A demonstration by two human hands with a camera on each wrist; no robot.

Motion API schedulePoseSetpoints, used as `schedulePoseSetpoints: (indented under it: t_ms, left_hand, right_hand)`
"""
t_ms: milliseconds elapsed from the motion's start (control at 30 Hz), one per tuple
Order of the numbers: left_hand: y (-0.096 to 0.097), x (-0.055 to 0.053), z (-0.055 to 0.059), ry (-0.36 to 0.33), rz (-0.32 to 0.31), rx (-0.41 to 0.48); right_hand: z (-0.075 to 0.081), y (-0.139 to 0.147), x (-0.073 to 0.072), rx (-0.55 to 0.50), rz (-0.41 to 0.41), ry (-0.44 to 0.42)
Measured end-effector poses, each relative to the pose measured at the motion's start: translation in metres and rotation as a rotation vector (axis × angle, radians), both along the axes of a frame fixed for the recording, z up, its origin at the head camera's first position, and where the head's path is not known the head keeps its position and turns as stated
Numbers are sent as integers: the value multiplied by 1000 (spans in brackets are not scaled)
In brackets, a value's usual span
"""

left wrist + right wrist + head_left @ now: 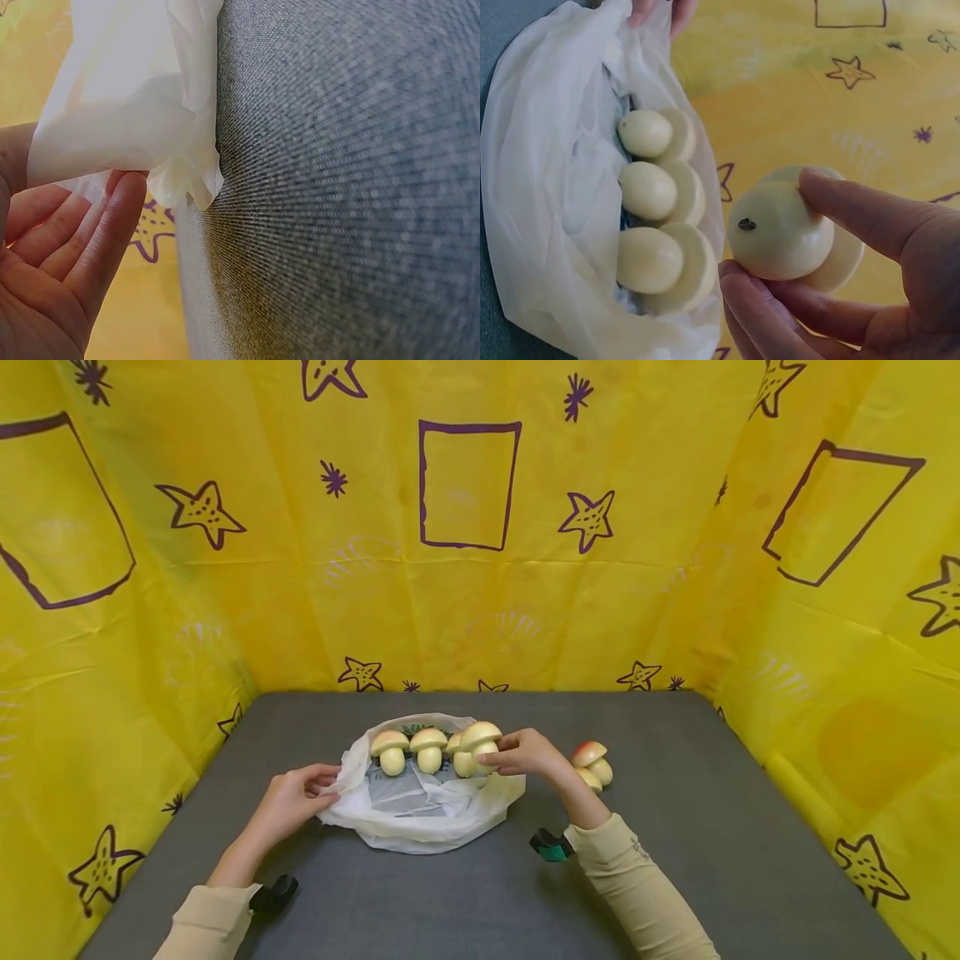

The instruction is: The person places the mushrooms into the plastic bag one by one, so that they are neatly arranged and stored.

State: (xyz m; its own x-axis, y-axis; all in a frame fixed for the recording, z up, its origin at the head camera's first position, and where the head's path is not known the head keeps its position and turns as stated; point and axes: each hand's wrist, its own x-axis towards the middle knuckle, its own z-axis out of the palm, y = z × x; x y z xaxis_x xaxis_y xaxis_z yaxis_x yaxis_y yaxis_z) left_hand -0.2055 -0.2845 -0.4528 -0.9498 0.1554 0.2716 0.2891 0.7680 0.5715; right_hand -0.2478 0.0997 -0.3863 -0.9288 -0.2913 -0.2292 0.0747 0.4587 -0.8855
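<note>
A white plastic bag lies with its mouth spread open on the grey table. Inside it, three toy mushrooms stand in a row, pale with domed caps. My right hand holds another toy mushroom by its stem, thumb and fingers on opposite sides, over the bag's right end. In the right wrist view a dark spot shows on the held mushroom's stem end. At the bag's left rim, my left hand pinches the plastic; in the left wrist view the bag partly covers its fingers.
Two more toy mushrooms with reddish caps lie right of the bag, partly behind my right wrist. A yellow cloth with drawn stars surrounds the grey table at the back and sides.
</note>
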Motion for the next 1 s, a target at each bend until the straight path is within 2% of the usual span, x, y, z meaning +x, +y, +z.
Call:
schedulePoseSetpoints:
  t_ms: [367, 600, 1000]
  left_hand:
    - [0, 0, 1, -7, -13, 12]
    - [0, 0, 1, -6, -21, 13]
    - [-2, 0, -1, -1, -6, 2]
  right_hand:
    - [-5, -19, -4, 12, 31, 10]
    - [-6, -35, -3, -44, 58, -30]
    - [-13, -61, -2, -76, 80, -24]
